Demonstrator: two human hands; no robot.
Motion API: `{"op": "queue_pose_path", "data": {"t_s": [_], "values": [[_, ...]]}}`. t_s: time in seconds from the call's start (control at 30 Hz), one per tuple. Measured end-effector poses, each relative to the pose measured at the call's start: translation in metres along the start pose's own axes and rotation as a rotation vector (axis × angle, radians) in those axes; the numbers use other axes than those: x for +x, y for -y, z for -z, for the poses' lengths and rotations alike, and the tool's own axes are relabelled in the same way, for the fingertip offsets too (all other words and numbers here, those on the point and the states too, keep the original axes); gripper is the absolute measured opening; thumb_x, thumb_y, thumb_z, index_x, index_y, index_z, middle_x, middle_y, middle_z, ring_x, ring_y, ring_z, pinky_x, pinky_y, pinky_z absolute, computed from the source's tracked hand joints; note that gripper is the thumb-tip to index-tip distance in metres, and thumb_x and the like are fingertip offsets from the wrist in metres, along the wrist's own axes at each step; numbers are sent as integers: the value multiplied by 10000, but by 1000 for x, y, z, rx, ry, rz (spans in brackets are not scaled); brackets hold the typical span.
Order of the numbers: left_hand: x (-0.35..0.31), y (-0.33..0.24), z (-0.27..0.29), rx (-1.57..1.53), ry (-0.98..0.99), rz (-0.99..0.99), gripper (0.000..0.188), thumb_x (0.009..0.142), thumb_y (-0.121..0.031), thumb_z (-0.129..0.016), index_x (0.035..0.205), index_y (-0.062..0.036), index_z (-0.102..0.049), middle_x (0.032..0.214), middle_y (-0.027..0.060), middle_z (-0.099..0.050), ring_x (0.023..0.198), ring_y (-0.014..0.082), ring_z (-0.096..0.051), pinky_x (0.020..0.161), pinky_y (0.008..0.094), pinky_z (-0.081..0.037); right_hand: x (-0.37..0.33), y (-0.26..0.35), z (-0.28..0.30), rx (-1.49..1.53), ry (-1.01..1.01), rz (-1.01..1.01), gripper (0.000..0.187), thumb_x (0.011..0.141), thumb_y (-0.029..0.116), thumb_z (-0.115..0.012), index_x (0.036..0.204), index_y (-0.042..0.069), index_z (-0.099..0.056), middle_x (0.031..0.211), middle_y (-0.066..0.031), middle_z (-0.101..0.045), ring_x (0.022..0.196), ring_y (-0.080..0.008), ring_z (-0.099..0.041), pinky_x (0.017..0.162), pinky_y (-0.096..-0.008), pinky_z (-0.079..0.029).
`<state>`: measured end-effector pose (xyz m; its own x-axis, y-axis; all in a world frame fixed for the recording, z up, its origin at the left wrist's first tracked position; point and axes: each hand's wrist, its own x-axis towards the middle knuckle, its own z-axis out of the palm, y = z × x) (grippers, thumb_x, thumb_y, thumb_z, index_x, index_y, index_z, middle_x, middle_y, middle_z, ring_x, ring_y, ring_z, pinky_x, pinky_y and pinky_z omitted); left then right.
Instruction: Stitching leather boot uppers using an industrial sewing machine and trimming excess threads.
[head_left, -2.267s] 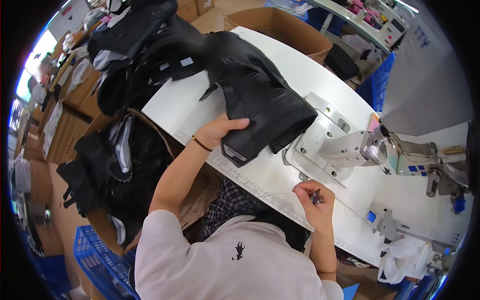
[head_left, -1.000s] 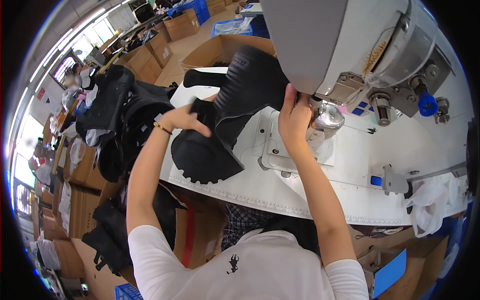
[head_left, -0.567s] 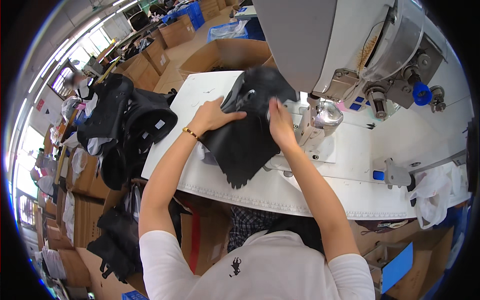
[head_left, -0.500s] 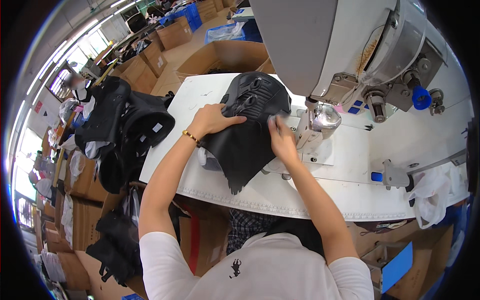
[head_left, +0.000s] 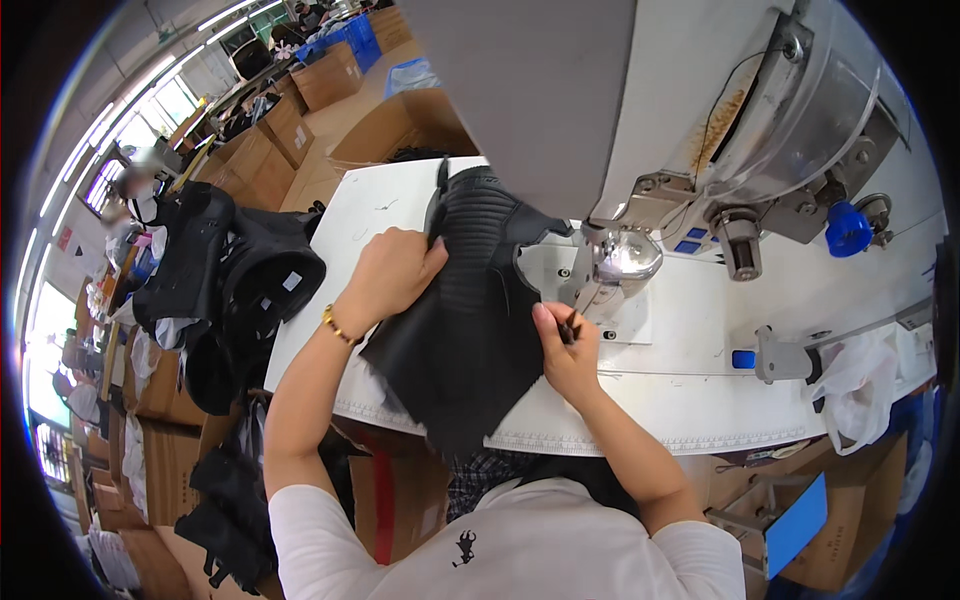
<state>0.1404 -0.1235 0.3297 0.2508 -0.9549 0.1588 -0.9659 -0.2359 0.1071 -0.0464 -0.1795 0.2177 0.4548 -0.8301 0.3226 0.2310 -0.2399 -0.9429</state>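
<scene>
A black leather-like piece [head_left: 470,320] with a ribbed panel lies across the white sewing machine table and hangs over its front edge. My left hand [head_left: 393,272] is closed on its left edge, the thumb on top beside the ribs and the other fingers partly hidden. At the right edge, my right hand [head_left: 570,355] is closed, thumb tip against the piece. A small dark thing [head_left: 569,328] with a thin point pokes from its fingers; its kind is unclear. The piece's upper right part touches the sewing machine's metal post [head_left: 610,270], near the needle area.
The machine head [head_left: 540,90] looms over the table's far side. Black sewn pieces [head_left: 230,290] are heaped left of the table. A large cardboard box [head_left: 400,130] stands behind it. A white plastic bag [head_left: 855,385] lies at the right, above another cardboard box [head_left: 850,520].
The black piece has turned and come nearer to me, its ribbed part now narrower in view. My right hand has moved down along its edge; my left hand has shifted slightly left and down.
</scene>
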Motion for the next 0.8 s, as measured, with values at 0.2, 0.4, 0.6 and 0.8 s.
{"op": "queue_pose_path", "data": {"t_s": [0.2, 0.4, 0.6, 0.8], "values": [[2, -34, 32, -85, -74, 30, 419, 798, -252, -466, 548, 80, -519, 547, 257, -486, 543, 392, -510, 542, 427, -411, -6, 34, 16, 240, -142, 23, 203, 833, 165, -553, 803, -32, -592, 576, 56, -460, 516, -13, -362, 453, -179, -271], [33, -48, 14, -164, -290, -312, 190, 745, -148, -531, 753, 40, -556, 684, 211, -550, 632, 381, -523, 580, 413, -432, 1, 33, 37, 417, -258, -182, 197, 812, 157, -579, 792, -37, -603, 621, 13, -545, 560, -33, -456, 515, -164, -354], [50, -49, 13, 81, -275, -496, 153, 779, -160, -511, 860, -50, -580, 845, 121, -591, 769, 265, -547, 686, 358, -410, 1, 29, 45, 385, -265, -186, 184, 806, 149, -576, 783, -32, -605, 634, 17, -544, 557, -26, -445, 512, -165, -349], [58, -38, 11, 23, -404, -662, 195, 731, -53, -519, 907, 3, -581, 897, 160, -580, 837, 294, -549, 725, 337, -427, 1, 39, 31, 531, -351, -218, 170, 806, 140, -564, 790, -25, -598, 649, 25, -537, 565, -16, -431, 491, -163, -322]]}}
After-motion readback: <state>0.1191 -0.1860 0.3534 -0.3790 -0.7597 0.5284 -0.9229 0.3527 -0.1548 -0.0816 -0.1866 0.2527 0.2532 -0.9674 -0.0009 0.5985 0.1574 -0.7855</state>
